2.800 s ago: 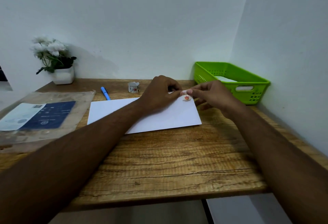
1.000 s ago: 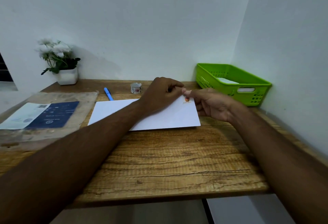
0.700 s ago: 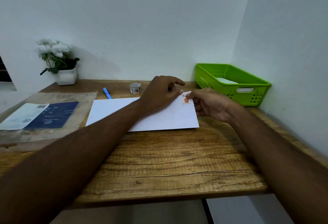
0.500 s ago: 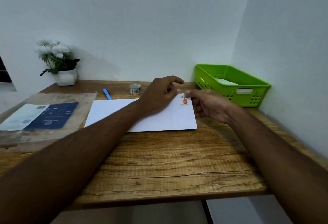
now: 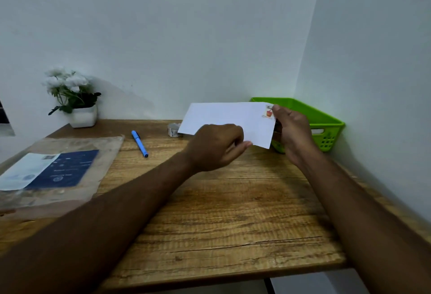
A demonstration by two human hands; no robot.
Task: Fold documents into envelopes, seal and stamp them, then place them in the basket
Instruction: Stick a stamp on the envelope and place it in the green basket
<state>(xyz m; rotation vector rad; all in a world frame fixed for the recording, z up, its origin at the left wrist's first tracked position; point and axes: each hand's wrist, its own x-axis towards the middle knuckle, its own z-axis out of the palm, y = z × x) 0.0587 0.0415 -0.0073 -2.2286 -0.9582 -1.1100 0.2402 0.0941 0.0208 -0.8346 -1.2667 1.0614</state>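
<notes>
Wooden desk in a white corner, green basket at the far right against the wall, clear sleeve with a blue-and-white document at left, potted white flowers at back left. White envelope is lifted off the desk, tilted, held between both hands just in front of the basket's near-left corner. Right hand is closed on the envelope's right end, thumb next to the stamp in the top right corner. Left hand is loosely curled at the lower edge, fingertips on the paper, looks like light support rather than a firm pinch. Blue pen and small sticker roll lie on the desk behind. Step judged: stamping done, transfer to basket in hand. Next move likely calls for carrying the envelope right over the rim, levelling it, left hand letting go first, then dropping it flat inside. Basket contents mostly hidden behind envelope and hand.
</notes>
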